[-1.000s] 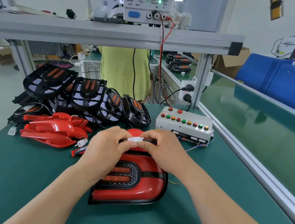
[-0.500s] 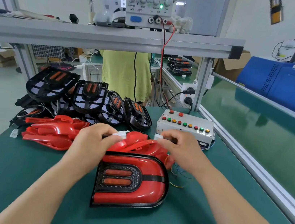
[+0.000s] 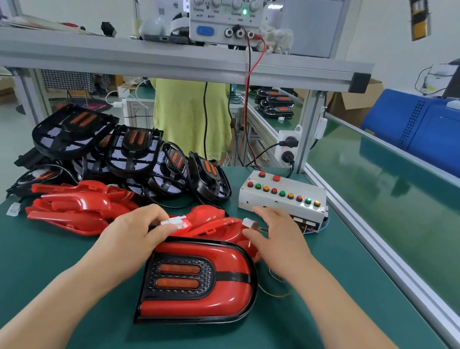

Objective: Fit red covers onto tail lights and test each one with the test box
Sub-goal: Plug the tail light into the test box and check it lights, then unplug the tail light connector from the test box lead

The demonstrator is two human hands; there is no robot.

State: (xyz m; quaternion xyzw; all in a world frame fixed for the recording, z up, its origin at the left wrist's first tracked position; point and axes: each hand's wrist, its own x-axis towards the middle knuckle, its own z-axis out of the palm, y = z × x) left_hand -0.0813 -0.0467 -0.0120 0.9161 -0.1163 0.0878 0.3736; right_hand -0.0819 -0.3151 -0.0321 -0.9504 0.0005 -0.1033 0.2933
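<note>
On a workshop's green table (image 3: 30, 279), beneath a shelf (image 3: 180, 58), the red-covered tail light (image 3: 198, 285) lies flat between the forearms, long axis left-to-right, rounded end rightward, while the left hand (image 3: 131, 237) has its fingers pinching a white connector (image 3: 173, 222) and the right hand (image 3: 281, 240) has its fingers spread, empty.

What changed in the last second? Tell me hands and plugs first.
The joined white plugs were pulled apart. The left hand drew its plug leftward and still pinches it; the right hand moved toward the test box and opened, apparently releasing the other plug. The covered tail light stayed put.
</note>
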